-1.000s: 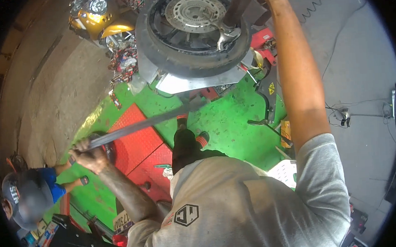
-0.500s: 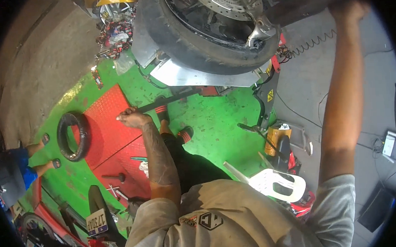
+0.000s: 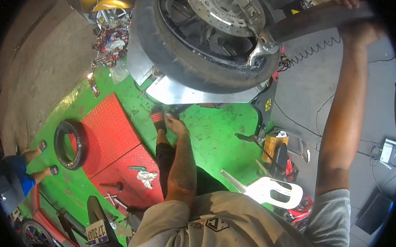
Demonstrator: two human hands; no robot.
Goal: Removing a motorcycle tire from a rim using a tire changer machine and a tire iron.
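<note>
A motorcycle wheel with a black tyre (image 3: 182,70) and a drilled brake disc (image 3: 225,8) lies tilted on a tyre changer with silver plates (image 3: 178,92). Over the rim's right edge sits a metal hooked head (image 3: 262,51), joined to a thick dark arm (image 3: 311,24). My right hand (image 3: 361,31) is wrapped round the outer end of that arm, fingers over its top. Below the wheel, my left hand (image 3: 177,126) is closed on a black bar (image 3: 182,108), seen foreshortened and partly hidden by the hand.
A loose tyre (image 3: 70,145) rests by a red ramp (image 3: 108,123), which bears a hammer (image 3: 112,187) and a white rag (image 3: 147,179). A white plastic chair (image 3: 273,193) stands at my right, near a cardboard box (image 3: 274,146). Another person's legs (image 3: 39,163) show at left.
My left hand has moved right and swung the black bar in toward the wheel's underside. My right hand, still on the dark arm, sits lower and farther right in view.
</note>
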